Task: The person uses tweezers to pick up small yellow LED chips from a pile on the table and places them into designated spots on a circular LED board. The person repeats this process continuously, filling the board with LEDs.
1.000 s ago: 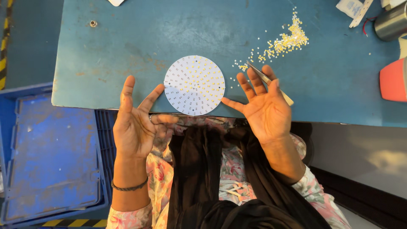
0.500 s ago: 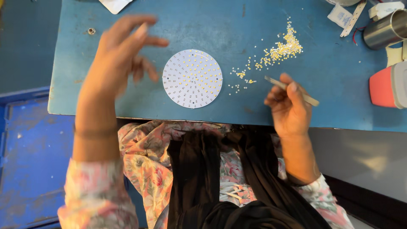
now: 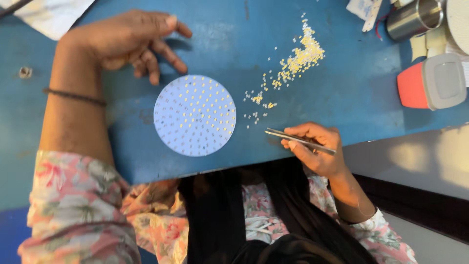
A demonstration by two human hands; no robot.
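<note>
A round white circuit disc (image 3: pixel 195 115), dotted with small yellow parts, lies flat on the blue table (image 3: pixel 342 98). My left hand (image 3: pixel 129 41) hovers over the table just above and left of the disc, fingers loosely curled and apart, holding nothing. My right hand (image 3: pixel 315 146) rests at the table's near edge to the right of the disc and grips metal tweezers (image 3: pixel 298 141), whose tips point left toward the disc. A scatter of tiny yellow and white parts (image 3: pixel 293 61) spreads from the disc's right side up to the right.
A steel cup (image 3: pixel 413 19) stands at the back right. Below it sits an orange box with a grey lid (image 3: pixel 430 82). White paper (image 3: pixel 49 17) lies at the back left, a small metal ring (image 3: pixel 24 72) at the left.
My left hand rose from the near edge and reached over the table beyond the disc. My right hand closed on the tweezers and settled at the near edge.
</note>
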